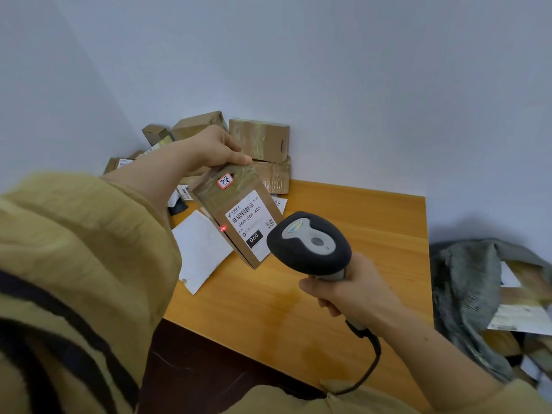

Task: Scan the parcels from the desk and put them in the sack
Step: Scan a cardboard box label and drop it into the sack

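Note:
My left hand point(213, 150) grips the top end of a flat brown cardboard parcel point(218, 198) and holds it tilted above the desk, its white barcode label facing me. My right hand point(352, 294) holds the handle of a black and grey barcode scanner point(309, 243), whose head points at the parcel from the right. A red scanner dot glows on the parcel's left edge, beside the label. The grey sack point(469, 291) lies open at the right, off the desk, with parcels inside.
Several brown boxes point(260, 140) are piled against the wall at the desk's point(343, 324) far corner. A white flat mailer point(200, 249) and small labelled packets lie under the held parcel. The scanner's black cable loops down toward my body.

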Available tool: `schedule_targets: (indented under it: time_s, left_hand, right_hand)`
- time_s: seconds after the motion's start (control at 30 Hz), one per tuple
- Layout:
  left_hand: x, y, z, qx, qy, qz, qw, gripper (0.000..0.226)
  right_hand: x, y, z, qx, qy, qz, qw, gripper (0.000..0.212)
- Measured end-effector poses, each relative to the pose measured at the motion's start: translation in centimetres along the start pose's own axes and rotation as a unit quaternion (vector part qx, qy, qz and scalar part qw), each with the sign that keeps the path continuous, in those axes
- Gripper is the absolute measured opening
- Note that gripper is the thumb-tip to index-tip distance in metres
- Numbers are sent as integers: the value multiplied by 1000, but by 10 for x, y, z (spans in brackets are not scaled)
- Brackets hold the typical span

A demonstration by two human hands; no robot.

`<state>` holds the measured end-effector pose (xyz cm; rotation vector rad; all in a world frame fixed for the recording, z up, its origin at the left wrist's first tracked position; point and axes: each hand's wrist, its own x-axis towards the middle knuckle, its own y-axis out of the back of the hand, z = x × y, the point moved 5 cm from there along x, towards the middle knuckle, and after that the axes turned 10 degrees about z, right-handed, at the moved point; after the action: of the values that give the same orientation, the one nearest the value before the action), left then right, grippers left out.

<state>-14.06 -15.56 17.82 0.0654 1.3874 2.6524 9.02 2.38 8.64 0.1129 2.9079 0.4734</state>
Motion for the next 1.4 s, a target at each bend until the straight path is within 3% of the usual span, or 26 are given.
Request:
schedule_targets:
  time_s: [0.8,1.0,1.13,1.23,1.4]
  left_hand:
    - [17,-20,4,-11,-4,-32,999,25]
    - [32,-45,5,-55,26,-53,997,35]
    - [34,-97,22,-113,86,-86,986,30]
    - [22,-156,44,-154,135,-154,967,35]
    - [-36,-260,97,-183,188,-256,930,21]
  right_hand:
    - [5,1,8,-19,-14,19,1000,17]
    - [5,5,19,57,-71,65,994,19]
    - [-7,32,46,185,-122,180,958,16]
    - [-30,63,73,263,-131,263,919,8]
    - [-85,127,132,342,-160,357,854,4]
